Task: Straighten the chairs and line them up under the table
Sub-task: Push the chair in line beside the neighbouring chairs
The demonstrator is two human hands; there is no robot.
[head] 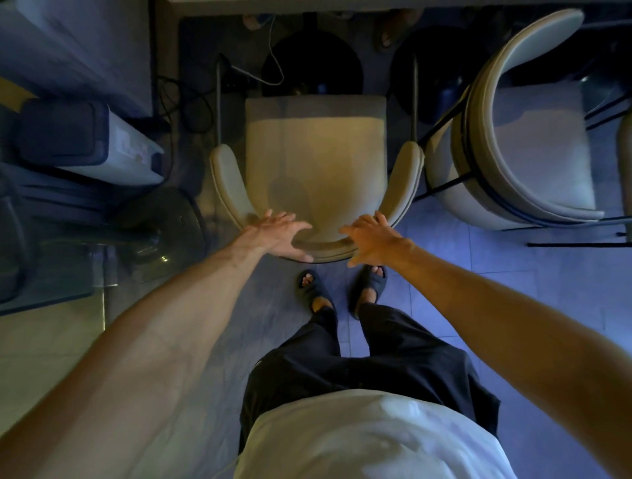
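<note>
A beige chair (316, 154) with a curved backrest stands straight in front of me, its seat facing the table edge (342, 1) at the top of the view. My left hand (280, 236) hovers over the left part of the backrest, fingers spread, thumb near the rim. My right hand (371, 239) hovers over the right part of the backrest, fingers spread too. Neither hand is closed around the rim. A second beige chair (519, 136) stands to the right, turned at an angle, close to the first chair's right arm.
A round dark table base (313, 68) and cables (191, 99) lie under the table. A white appliance (113, 143) and a fan base (160, 222) sit at the left. A glass surface (51, 270) is at lower left. My sandalled feet (342, 294) stand behind the chair.
</note>
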